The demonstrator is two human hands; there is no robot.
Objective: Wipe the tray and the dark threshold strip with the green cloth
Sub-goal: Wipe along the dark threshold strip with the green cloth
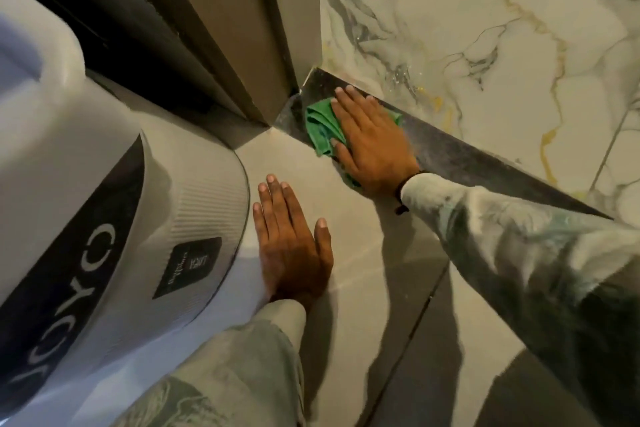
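Observation:
The dark threshold strip [485, 163] runs diagonally from the door frame toward the lower right, between grey floor and marble tile. A crumpled green cloth [320, 126] lies on its left end. My right hand [370, 139] presses flat on the cloth, fingers spread, covering most of it. My left hand [291, 246] rests flat on the grey floor, palm down, holding nothing, beside a large white appliance. I see no tray.
A white ribbed appliance [121, 218] with a black band and label fills the left side, close to my left hand. A grey door frame [277, 28] meets the strip's left end. White marble tiles [485, 28] with grey and gold veins lie beyond the strip.

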